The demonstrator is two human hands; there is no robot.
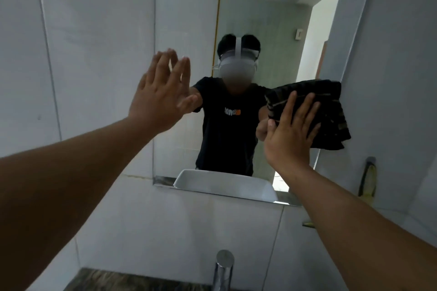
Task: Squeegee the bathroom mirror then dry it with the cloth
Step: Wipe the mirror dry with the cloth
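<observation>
**Cloth on the glass at right, left palm braced at the mirror's edge**

Starting at the left of the frame, your left hand [158, 92] is raised at the end of an outstretched arm, fingers [165, 61] straight and lightly spread, holding nothing. Its fingertips reach the left edge of the mirror [189, 19], and they appear to meet their own reflection there, so the palm looks braced flat against the glass.

In the centre, the mirror shows your reflection and the white basin [224, 184] along its lower edge. The tap [223, 269] rises at bottom centre from the dark counter [113, 281].

At the right of the frame, your right hand [289, 132] presses the dark striped cloth [331, 116] flat against the glass near the mirror's right edge, at middle height. The fingers lie straight and fanned over the cloth, wrist bent back, forearm climbing from the lower right. The cloth spreads up and to the right of the fingers, overhanging onto the side wall.

The drying stage looks under way, and the right hand is the one that counts. Almost all the undried glass probably lies left and above the cloth, so the next wipe should likely sweep leftward toward your braced hand.

A yellow-green object [367, 179] hangs on the right wall; whether it is the squeegee is unclear.
</observation>
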